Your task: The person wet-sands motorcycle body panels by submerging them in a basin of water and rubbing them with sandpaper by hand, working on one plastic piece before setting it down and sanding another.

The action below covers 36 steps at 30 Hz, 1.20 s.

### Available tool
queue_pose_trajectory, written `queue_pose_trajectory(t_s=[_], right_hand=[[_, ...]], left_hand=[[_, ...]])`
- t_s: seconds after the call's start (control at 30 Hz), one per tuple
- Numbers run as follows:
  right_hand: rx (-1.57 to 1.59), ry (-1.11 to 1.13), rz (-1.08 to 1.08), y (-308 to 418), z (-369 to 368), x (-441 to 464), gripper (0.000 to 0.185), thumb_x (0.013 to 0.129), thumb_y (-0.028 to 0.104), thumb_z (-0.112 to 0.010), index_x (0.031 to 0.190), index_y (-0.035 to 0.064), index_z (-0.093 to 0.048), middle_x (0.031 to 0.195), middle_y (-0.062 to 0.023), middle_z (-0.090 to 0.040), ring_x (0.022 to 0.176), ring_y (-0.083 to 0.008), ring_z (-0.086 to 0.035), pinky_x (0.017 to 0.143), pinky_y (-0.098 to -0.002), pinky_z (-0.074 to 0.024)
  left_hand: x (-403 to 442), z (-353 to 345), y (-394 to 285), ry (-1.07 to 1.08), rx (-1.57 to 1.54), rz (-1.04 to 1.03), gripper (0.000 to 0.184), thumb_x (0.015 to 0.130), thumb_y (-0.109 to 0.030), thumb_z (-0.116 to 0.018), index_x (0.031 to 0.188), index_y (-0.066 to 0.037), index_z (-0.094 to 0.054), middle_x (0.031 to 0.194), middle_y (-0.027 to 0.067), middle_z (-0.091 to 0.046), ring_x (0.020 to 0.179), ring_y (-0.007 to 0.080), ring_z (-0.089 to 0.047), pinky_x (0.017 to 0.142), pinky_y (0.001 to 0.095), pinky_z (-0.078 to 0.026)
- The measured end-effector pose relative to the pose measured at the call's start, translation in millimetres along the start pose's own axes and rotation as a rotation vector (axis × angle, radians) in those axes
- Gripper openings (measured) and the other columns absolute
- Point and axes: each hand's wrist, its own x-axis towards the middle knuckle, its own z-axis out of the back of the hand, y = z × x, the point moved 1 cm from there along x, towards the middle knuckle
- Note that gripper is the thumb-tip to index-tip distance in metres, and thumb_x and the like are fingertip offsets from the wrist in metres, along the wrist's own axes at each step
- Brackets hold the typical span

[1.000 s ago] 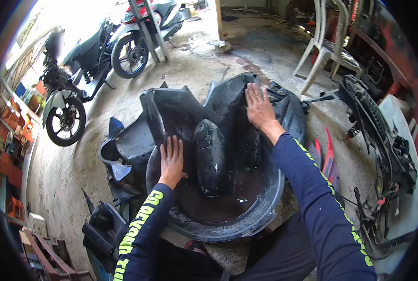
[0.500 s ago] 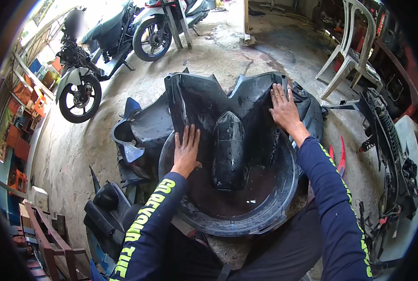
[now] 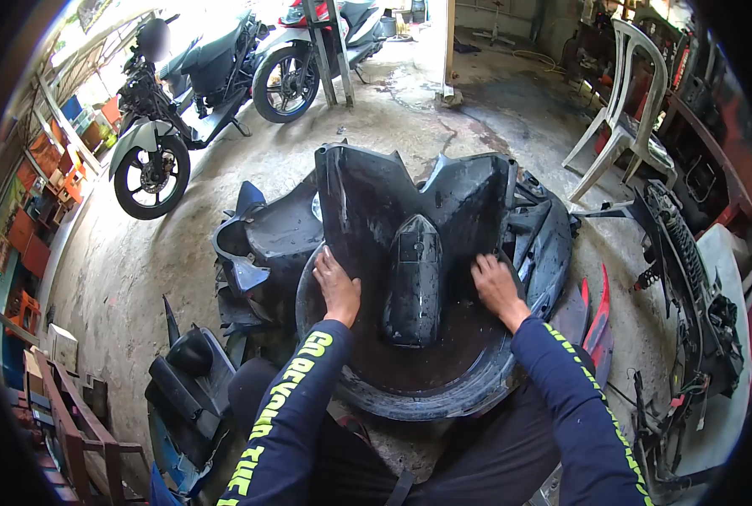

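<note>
A large black plastic fairing [image 3: 367,190] with two raised wings and a long central hump stands in a round dark basin [image 3: 418,407] of murky water. My left hand [image 3: 337,289] rests at the fairing's lower left edge near the basin rim, its fingers extended and somewhat spread. On the right, my right hand [image 3: 495,285] touches the lower right side of the fairing with its fingers bent; whether they grip the edge is not clear. The fairing's bottom end is down in the water.
More dark body panels lie left [image 3: 283,228] and right [image 3: 553,244] of the basin. Black parts [image 3: 190,379] sit at the lower left. Two motorcycles [image 3: 152,173] stand behind, a plastic chair [image 3: 625,110] at the back right. Red pieces [image 3: 598,316] lie to the right.
My right hand has come down from the fairing's upper right edge to its lower right side, and its fingers have bent. My left hand stays near the left edge. The camera view has shifted.
</note>
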Motion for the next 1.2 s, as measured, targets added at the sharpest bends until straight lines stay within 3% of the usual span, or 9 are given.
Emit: queue_pose_trajectory(t_s=[0.13,0.47,0.53,0.6,0.67,0.8,0.97,1.1,1.2], right_hand=[[0.188,0.129,-0.159,28,-5,-24,0.035,0.07,-0.003,-0.063,0.103,0.0006,-0.055,0.104,-0.017,-0.055,0.098,-0.0336,-0.058,0.072,-0.0398,-0.0559],[0.084,0.458,-0.017,60,-9,-40,0.018,0.078,0.01,-0.063,0.092,0.0024,-0.073,0.102,-0.0226,-0.066,0.096,-0.0352,-0.068,0.08,-0.0448,-0.0564],[0.392,0.861,-0.204,63,-12,-33,0.033,0.08,0.018,-0.06,0.103,-0.0039,-0.07,0.11,-0.0298,-0.065,0.106,-0.0381,-0.065,0.087,-0.0452,-0.0537],[0.478,0.895,-0.296,71,-21,-31,0.036,0.081,0.019,-0.059,0.106,-0.0045,-0.069,0.113,-0.0306,-0.063,0.11,-0.0386,-0.062,0.09,-0.0448,-0.0522],[0.6,0.947,-0.57,74,-75,-47,0.04,0.085,0.02,-0.055,0.114,-0.0053,-0.067,0.118,-0.029,-0.063,0.115,-0.04,-0.06,0.095,-0.043,-0.0499],[0.632,0.92,-0.553,68,-28,-45,0.041,0.084,0.009,-0.052,0.123,0.0004,-0.063,0.124,-0.0249,-0.061,0.112,-0.0362,-0.062,0.097,-0.0387,-0.0499],[1.727,0.56,-1.476,57,-97,-58,0.037,0.084,-0.002,-0.05,0.119,0.0015,-0.063,0.111,-0.0237,-0.066,0.104,-0.0359,-0.066,0.084,-0.0493,-0.0576],[2.534,-0.112,-1.269,17,-40,18,0.038,0.086,-0.007,-0.044,0.124,-0.0057,-0.05,0.115,-0.0225,-0.059,0.103,-0.0376,-0.063,0.085,-0.0516,-0.0579],[2.382,-0.395,-1.096,4,17,69,0.041,0.085,-0.007,-0.04,0.125,-0.0029,-0.049,0.113,-0.0205,-0.059,0.097,-0.0344,-0.063,0.084,-0.0503,-0.0572]], left_hand=[[2,15,-6,0.025,-0.006,0.016,0.097,0.067,-0.011,-0.085,0.145,0.004,-0.028,0.138,0.0212,-0.039,0.128,0.0388,-0.039,0.109,0.0435,-0.036],[75,40,6,0.197,-0.042,0.209,0.063,0.062,-0.025,-0.088,0.114,-0.007,-0.057,0.117,0.0138,-0.061,0.101,0.0323,-0.064,0.088,0.0435,-0.05],[83,28,21,0.201,-0.274,0.165,0.06,0.063,-0.022,-0.087,0.112,-0.006,-0.058,0.111,0.0142,-0.064,0.098,0.0313,-0.064,0.087,0.0418,-0.05],[82,33,18,0.178,-0.699,0.093,0.05,0.065,-0.014,-0.084,0.106,-0.001,-0.058,0.099,0.0161,-0.068,0.094,0.028,-0.066,0.084,0.0373,-0.05],[77,38,12,0.134,-0.713,0.108,0.049,0.066,-0.011,-0.082,0.106,0.0,-0.057,0.1,0.0161,-0.068,0.092,0.0269,-0.066,0.084,0.0365,-0.05],[80,19,24,-0.11,-0.802,0.101,0.045,0.072,-0.004,-0.077,0.109,0.002,-0.052,0.097,0.0153,-0.069,0.09,0.0243,-0.068,0.082,0.0361,-0.051],[72,47,30,-0.013,-0.811,0.127,0.045,0.074,-0.004,-0.076,0.11,0.001,-0.05,0.097,0.0152,-0.069,0.091,0.027,-0.068,0.085,0.0359,-0.051],[64,39,41,-0.061,-0.673,0.024,0.046,0.073,-0.005,-0.078,0.109,0.0,-0.051,0.099,0.0163,-0.068,0.093,0.0311,-0.068,0.085,0.0375,-0.051],[54,48,38,0.009,-0.716,0.103,0.047,0.071,-0.008,-0.08,0.108,0.0,-0.052,0.104,0.0186,-0.066,0.098,0.0329,-0.066,0.086,0.0392,-0.05]])
